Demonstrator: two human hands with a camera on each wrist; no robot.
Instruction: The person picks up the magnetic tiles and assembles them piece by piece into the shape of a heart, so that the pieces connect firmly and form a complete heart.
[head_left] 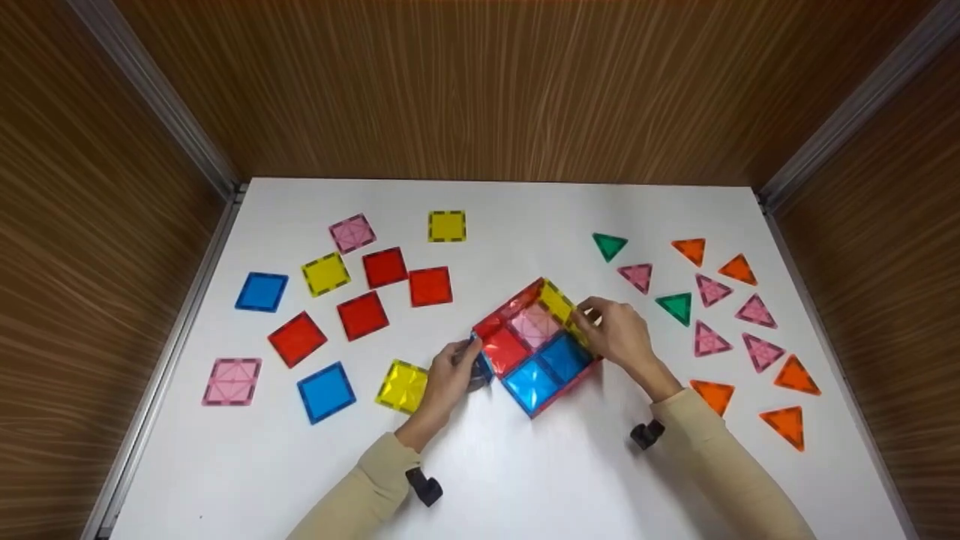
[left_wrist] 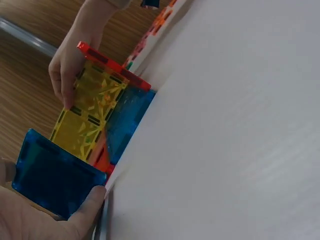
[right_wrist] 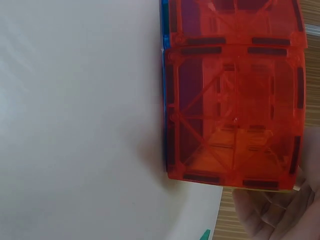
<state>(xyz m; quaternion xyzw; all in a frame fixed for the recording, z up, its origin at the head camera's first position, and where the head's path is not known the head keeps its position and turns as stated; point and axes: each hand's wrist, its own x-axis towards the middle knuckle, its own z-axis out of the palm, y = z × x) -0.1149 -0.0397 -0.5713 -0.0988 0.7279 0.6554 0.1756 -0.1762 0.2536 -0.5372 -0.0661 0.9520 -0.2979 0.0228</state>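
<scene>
An open box of magnetic square tiles sits on the table. Its floor shows one pink tile (head_left: 535,326), one red and two blue tiles (head_left: 533,384). Red walls stand on two opposite sides, and yellow wall tiles (left_wrist: 82,135) join them on the far right side. My left hand (head_left: 450,379) pinches a blue square tile (left_wrist: 57,172) upright between thumb and fingers, at the box's left corner. At the yellow wall, my right hand (head_left: 619,334) grips the upper edge. The right wrist view shows a red wall (right_wrist: 235,117) close up, with right-hand fingers beyond its end.
Loose red, yellow, pink and blue (head_left: 326,392) squares lie on the left; one yellow square (head_left: 401,386) is partly behind my left hand. Several orange, pink and green triangles (head_left: 675,307) lie on the right. Wood-grain panels (head_left: 480,90) enclose the white table (head_left: 525,480).
</scene>
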